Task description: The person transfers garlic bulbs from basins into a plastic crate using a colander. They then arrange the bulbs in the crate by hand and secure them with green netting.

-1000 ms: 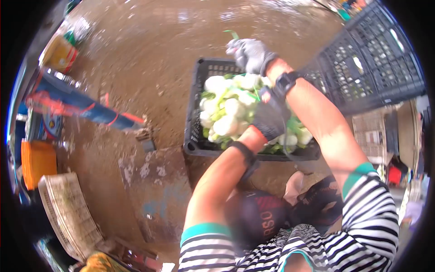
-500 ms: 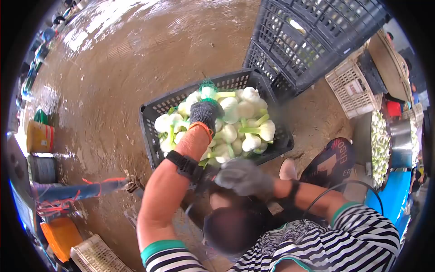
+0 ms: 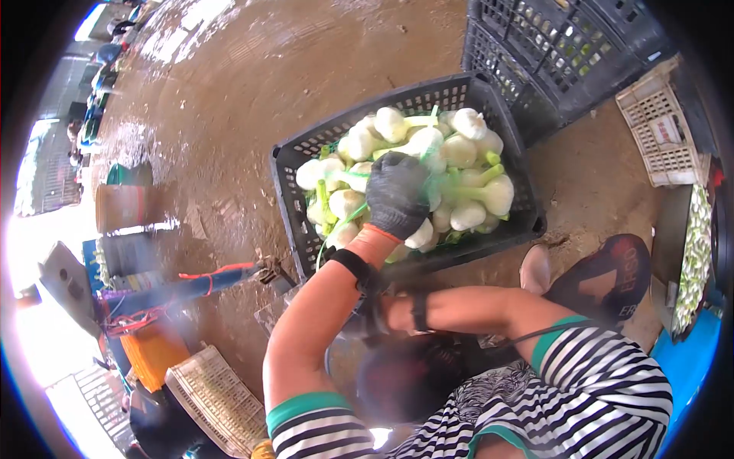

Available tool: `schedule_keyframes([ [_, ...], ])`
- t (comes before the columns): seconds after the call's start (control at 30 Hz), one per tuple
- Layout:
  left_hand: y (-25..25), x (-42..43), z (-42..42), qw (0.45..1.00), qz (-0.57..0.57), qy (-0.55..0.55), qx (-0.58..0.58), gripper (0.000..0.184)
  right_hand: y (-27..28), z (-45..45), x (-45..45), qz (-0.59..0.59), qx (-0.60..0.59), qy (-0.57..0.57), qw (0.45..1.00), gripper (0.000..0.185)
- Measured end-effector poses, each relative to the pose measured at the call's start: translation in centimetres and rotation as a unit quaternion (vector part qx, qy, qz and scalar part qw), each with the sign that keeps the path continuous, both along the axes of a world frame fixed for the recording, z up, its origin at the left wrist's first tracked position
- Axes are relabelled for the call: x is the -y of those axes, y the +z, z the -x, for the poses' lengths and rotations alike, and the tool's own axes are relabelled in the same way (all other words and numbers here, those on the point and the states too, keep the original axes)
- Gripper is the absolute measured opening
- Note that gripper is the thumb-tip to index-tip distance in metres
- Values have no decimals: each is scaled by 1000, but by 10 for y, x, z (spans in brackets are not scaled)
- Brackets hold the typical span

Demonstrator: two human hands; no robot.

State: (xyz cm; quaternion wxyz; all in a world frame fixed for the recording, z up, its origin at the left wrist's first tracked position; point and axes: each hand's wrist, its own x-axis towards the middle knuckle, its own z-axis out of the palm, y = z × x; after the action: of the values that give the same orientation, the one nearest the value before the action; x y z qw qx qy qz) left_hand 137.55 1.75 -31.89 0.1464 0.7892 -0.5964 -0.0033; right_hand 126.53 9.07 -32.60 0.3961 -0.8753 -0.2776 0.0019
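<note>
My left hand [image 3: 397, 196], in a dark grey glove, is closed over the bulbs in a black plastic crate [image 3: 289, 195]. Thin green mesh netting [image 3: 434, 182] shows at its fingers, and the fingers look wrapped around it. The crate holds a heap of white fresh garlic bulbs [image 3: 497, 195] with cut green stems. My right hand [image 3: 365, 320], also gloved, is low beneath my left forearm, between the crate and my body. The left forearm and wristband cover most of it, so its fingers are hidden.
Black crates [image 3: 569, 57] stand stacked beyond the crate's right corner. A cream crate [image 3: 661, 126] is farther right, above a heap of small white pieces [image 3: 696, 252]. At left are a blue pole [image 3: 183, 292], buckets [image 3: 121, 208] and another cream crate [image 3: 218, 394]. The brown floor [image 3: 252, 92] looks wet.
My left hand has shifted across the bulbs, with the green netting now at its right side. My right hand has moved left, under the left forearm. The view has also shifted.
</note>
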Motion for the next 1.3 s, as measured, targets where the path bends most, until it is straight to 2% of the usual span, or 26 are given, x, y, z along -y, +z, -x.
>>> schedule_keyframes([
  [0.13,5,1,0,999,-25,28,-25,19,-42,12,1,-158,73,56,983,9],
  [0.17,4,2,0,998,-50,31,-15,20,-35,17,29,48,-30,154,986,13],
  [0.2,1,1,2,997,-74,34,-7,21,-53,24,51,-35,108,147,983,17],
  [0.27,1,0,-1,998,-50,30,-19,20,-28,44,95,70,-141,281,947,22],
  [0.3,4,-1,-1,998,-49,31,-22,20,34,39,112,190,-311,345,865,25],
  [0.37,4,-3,1,998,-41,33,-33,19,98,13,125,207,-400,399,799,25],
  [0.4,3,-4,0,998,-42,27,-31,19,95,3,140,124,-338,394,846,27],
  [0.43,1,-4,-2,999,-42,20,-27,20,121,-17,149,101,-311,263,908,12],
  [0.5,-25,2,-1,993,13,83,-86,18,125,-53,160,116,-59,172,976,12],
  [0.53,-43,3,1,985,47,73,-149,20,135,-72,152,203,-42,87,974,17],
  [0.6,-77,4,9,955,111,43,-273,24,103,-102,132,175,96,23,980,32],
  [0.63,-91,5,12,932,141,26,-333,26,91,-112,118,169,7,-31,985,41],
  [0.7,-109,6,17,872,200,-8,-447,30,85,-136,94,282,-124,77,948,45],
  [0.73,-91,-1,14,919,195,-14,-342,31,82,-143,90,334,-189,130,914,46],
  [0.8,-53,-15,10,975,193,-1,-109,32,71,-151,96,241,-237,67,939,41],
  [0.83,-32,-13,8,984,45,31,-170,28,67,-155,103,194,-261,33,945,38],
  [0.87,-19,-11,7,967,-104,57,-225,25,66,-158,116,38,-346,27,937,35],
  [0.93,-9,-6,15,863,110,207,-448,21,67,-162,157,-272,-472,7,838,30],
  [0.97,-5,-11,15,946,57,135,-290,15,56,-164,175,-187,-226,-12,956,25],
  [1.0,-1,-17,15,995,14,78,-63,10,40,-166,203,-103,-109,-58,987,21],
  [1.03,3,-22,15,990,15,38,138,5,23,-168,231,-12,4,-121,993,18],
  [1.07,-4,-24,13,982,-23,19,188,8,21,-153,250,-101,-108,-216,965,15],
  [1.17,6,-35,8,988,96,62,101,4,35,-82,270,-438,-341,-380,740,14],
  [1.2,7,-32,3,978,186,67,73,6,44,-57,268,-421,-349,-378,748,17],
  [1.27,-14,-18,-5,945,186,238,-124,10,57,-9,262,-292,-331,-387,810,16],
  [1.3,-14,-11,-21,962,147,191,-125,11,48,10,249,-235,-244,-360,869,15],
])
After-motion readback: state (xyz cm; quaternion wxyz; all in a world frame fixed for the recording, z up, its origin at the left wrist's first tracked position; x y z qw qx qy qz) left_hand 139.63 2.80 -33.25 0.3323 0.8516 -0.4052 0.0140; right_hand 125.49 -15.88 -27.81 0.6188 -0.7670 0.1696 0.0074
